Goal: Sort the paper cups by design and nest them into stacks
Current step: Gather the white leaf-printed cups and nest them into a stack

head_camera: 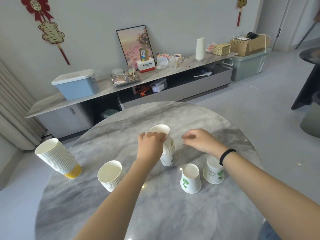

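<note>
Round grey marbled surface (155,213) carries all the cups.

Left hand (150,144): fingers curled round a white cup (160,131), tilted, its open mouth facing the camera. The cup's base sits in the top of a short stack (168,155) with a green leaf print, at the centre of the surface. Whether the cup is fully seated I cannot tell.

Right hand (199,139): hovers just right of that stack, above the surface, fingers loosely bent, holding nothing, not touching any cup. A black band (226,155) sits on its wrist.

Other cups:
- Far left edge: tall stack (57,157) leaning, white rims, the bottom cup yellow.
- Near left of centre: short stack (110,175) of plain white cups, mouth up, partly hidden by the left forearm.
- Near right: two single cups with green leaf print, both standing mouth down. One (190,178) is nearer the centre; the other (213,170) is just right of it, partly under the right wrist. The two stand close, apart from each other.

Background: a long low cabinet (121,87) along the far wall bears a blue lidded box (76,84), a framed picture (135,44) and a white vase (200,48).
</note>
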Tool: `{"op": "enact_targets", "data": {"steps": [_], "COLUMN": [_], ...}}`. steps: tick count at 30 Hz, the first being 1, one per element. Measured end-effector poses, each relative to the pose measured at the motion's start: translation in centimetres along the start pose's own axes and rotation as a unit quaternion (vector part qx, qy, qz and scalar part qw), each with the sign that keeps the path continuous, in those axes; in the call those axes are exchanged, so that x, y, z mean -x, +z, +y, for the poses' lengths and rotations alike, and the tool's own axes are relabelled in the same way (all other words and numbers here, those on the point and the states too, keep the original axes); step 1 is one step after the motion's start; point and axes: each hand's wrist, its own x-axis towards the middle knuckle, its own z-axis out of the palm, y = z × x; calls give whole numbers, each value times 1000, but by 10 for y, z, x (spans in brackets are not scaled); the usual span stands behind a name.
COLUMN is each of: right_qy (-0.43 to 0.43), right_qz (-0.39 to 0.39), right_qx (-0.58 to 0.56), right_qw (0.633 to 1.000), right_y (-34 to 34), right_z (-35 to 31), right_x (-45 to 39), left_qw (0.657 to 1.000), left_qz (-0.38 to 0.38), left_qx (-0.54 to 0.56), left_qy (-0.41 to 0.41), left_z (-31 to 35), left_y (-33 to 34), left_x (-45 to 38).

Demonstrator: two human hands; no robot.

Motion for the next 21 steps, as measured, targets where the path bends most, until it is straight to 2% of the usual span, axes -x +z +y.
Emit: {"op": "enact_targets", "data": {"steps": [4, 6, 8, 12, 15, 17, 19, 20, 21], "right_qy": [-37, -45, -53, -68, -43, -34, -15, -1, 10], "right_qz": [-178, -226, -236, -206, -198, -176, -173, -182, -190], "right_qx": [155, 228, 270, 317, 246, 183, 76, 1, -80], "right_qw": [971, 946, 932, 923, 948, 967, 982, 983, 978], "right_y": [3, 10, 16, 20, 15, 2, -14, -21, -27], "right_z": [2, 8, 15, 29, 28, 22, 14, 10, 7], "right_x": [18, 27, 30, 29, 28, 25, 22, 22, 22], "left_qw": [992, 989, 989, 986, 981, 984, 990, 984, 963], "left_qz": [-124, -149, -147, -166, -188, -172, -105, -77, -70], "left_qx": [-11, -5, 2, 0, -16, 0, 85, 160, 256], "left_qy": [-3, -2, 3, 13, 35, 50, 26, -7, -44], "left_z": [-3, -4, -2, 2, -3, -6, -5, -4, -1], "left_y": [24, 31, 31, 27, 24, 21, 12, 3, -6], "left_x": [5, 8, 10, 20, 33, 44, 54, 58, 61]}}
